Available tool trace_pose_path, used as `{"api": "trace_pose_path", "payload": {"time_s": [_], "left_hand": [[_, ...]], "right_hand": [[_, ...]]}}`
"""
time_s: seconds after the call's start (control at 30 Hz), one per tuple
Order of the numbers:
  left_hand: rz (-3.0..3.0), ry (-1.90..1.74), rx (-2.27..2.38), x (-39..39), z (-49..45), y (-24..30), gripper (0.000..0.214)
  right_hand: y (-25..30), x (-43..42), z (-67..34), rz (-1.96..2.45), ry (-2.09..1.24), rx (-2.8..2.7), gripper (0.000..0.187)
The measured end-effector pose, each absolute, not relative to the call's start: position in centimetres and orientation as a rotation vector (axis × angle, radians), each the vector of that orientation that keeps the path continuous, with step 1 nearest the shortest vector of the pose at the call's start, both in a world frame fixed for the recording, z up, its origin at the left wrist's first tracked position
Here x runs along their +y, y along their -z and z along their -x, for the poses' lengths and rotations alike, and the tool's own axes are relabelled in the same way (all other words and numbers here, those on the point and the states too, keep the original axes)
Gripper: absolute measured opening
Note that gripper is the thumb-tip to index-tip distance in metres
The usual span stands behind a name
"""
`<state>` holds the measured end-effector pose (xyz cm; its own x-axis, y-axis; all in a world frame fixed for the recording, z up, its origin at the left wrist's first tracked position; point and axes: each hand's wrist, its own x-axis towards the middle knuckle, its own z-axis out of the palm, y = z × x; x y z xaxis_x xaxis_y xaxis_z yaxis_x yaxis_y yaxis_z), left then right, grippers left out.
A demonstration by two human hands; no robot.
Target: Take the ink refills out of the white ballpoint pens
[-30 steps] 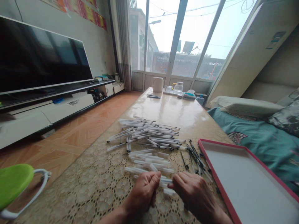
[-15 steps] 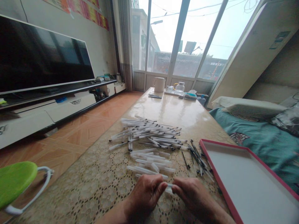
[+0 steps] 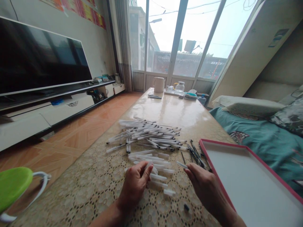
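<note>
My left hand is closed, with a pale translucent tube at its thumb and fingertips, partly hidden. Over on the right, my right hand pinches a thin pen part whose pale end points left. Between the hands lie several loose translucent white pen barrels and a short whitish piece. A small black piece rests nearer to me. Beyond them spreads a heap of white pens with black ends. Thin black pen parts lie just past my right hand.
A shallow pink-rimmed box with a white inside sits at the right of the patterned table. A jug, a glass pot and tissues stand at the far end. A green stool is at left.
My hands, which were together on a thin pale piece, have come apart. The right moved right and forward with a pen part; the left moved slightly left and forward. The small black piece now shows.
</note>
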<state>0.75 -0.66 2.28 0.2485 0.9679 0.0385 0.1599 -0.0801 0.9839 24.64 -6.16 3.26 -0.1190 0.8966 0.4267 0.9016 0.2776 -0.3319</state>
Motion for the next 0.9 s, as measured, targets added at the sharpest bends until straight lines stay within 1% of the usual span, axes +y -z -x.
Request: {"api": "trace_pose_path", "payload": {"time_s": [0.03,0.13,0.2,0.23,0.3,0.37,0.47,0.53,0.67,0.83,0.9], "left_hand": [[-1.471,-1.007,1.117,-0.6,-0.8,-2.2,0.031],[-1.413,-1.072,1.104,-0.5,-0.8,-2.2,0.047],[-1.381,-1.134,1.091,-0.5,-0.9,-2.4,0.051],[-1.365,-1.159,1.076,-0.7,-0.9,-2.4,0.050],[-1.317,-1.153,1.023,-1.0,-1.2,-2.5,0.040],[-1.241,-1.034,0.909,-1.4,-1.7,-2.5,0.031],[-1.082,-0.831,0.701,-1.8,-2.4,-2.2,0.035],[-1.010,-0.788,0.638,-1.7,-2.5,-2.0,0.037],[-0.936,-0.817,0.641,-1.3,-2.2,-1.7,0.026],[-0.751,-1.000,0.711,-0.8,-1.4,-1.7,0.025],[-0.717,-1.026,0.735,-0.7,-1.3,-1.8,0.026]], "right_hand": [[-3.3,-6.2,-24.3,1.609,-0.001,-2.007,0.029],[-3.5,-6.2,-23.3,1.608,-0.027,-2.019,0.025],[-3.6,-6.2,-22.6,1.605,-0.046,-2.009,0.025],[-3.6,-6.2,-22.2,1.601,-0.052,-1.997,0.026],[-3.5,-6.1,-21.5,1.588,-0.076,-2.012,0.028],[-3.3,-6.0,-20.7,1.565,-0.105,-2.075,0.025],[-2.9,-5.9,-19.7,1.538,-0.138,-2.162,0.022],[-2.8,-5.9,-19.2,1.524,-0.151,-2.178,0.025],[-3.2,-6.1,-19.0,1.432,-0.288,-2.097,0.026],[-3.5,-6.2,-20.6,1.518,-0.616,-1.678,0.043],[-3.3,-6.2,-21.1,1.539,-0.711,-1.597,0.046]]}}
